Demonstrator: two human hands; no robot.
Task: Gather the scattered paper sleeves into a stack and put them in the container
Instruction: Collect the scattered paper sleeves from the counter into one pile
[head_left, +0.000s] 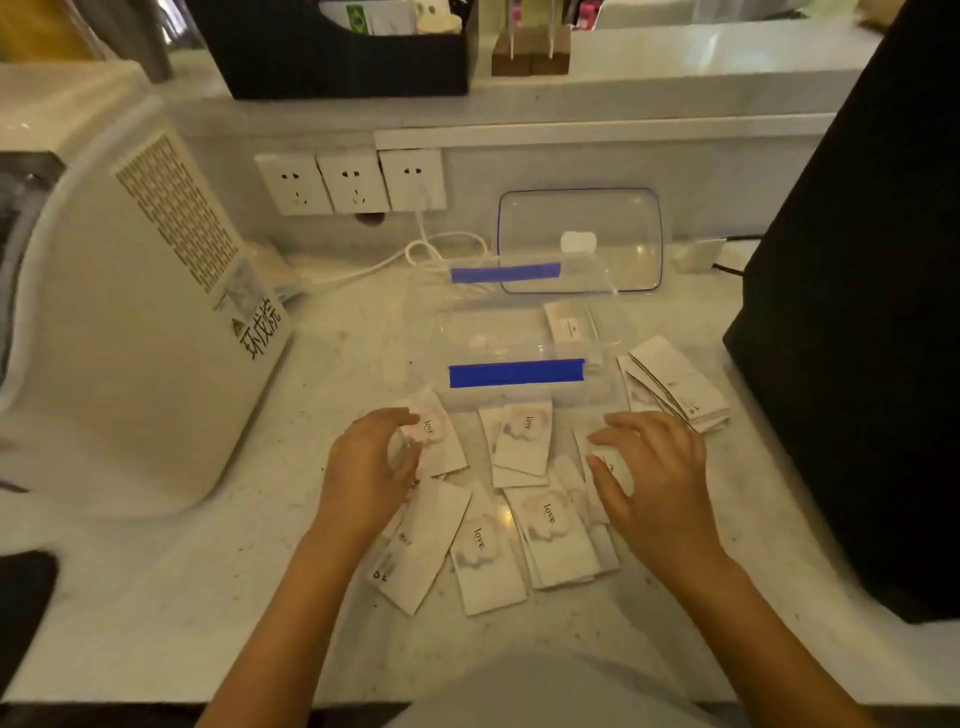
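Observation:
Several white paper sleeves (488, 551) printed with "love" lie scattered on the pale counter in front of a clear plastic container (467, 332) marked with blue tape. A few sleeves (569, 322) lean inside the container at its right end. A small fanned pile of sleeves (675, 384) lies right of the container. My left hand (363, 467) hovers with curled fingers over a sleeve (441, 441) at the left of the scatter. My right hand (649, 478) rests with spread fingers on sleeves at the right. Neither hand grips anything.
The container's clear lid (579, 239) leans against the back wall. A large white appliance (130, 322) stands at the left, a black machine (857, 312) at the right. Wall sockets (353, 182) and a white cable (431, 254) sit behind the container.

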